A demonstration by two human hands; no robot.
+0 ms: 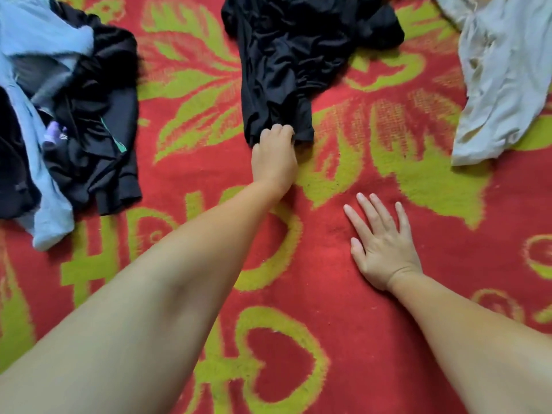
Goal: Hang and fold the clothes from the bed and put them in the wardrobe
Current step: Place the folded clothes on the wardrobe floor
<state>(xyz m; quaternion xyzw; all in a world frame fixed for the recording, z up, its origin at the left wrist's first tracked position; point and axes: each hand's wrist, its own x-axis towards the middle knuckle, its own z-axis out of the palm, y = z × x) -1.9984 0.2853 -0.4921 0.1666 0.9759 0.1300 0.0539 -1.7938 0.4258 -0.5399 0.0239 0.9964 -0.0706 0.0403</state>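
A crumpled black garment [286, 64] lies at the top middle of the bed. My left hand [274, 156] reaches far forward and grips its near hem, fingers curled into the cloth. My right hand [382, 243] lies flat on the red and green blanket [328, 294], fingers spread, holding nothing. A heap of black and light blue clothes [68, 115] sits at the left. A cream white garment [504, 73] lies at the top right.
The patterned blanket covers the whole bed in view. Bare blanket stretches between the three piles and around my right hand. No wardrobe or hanger is in view.
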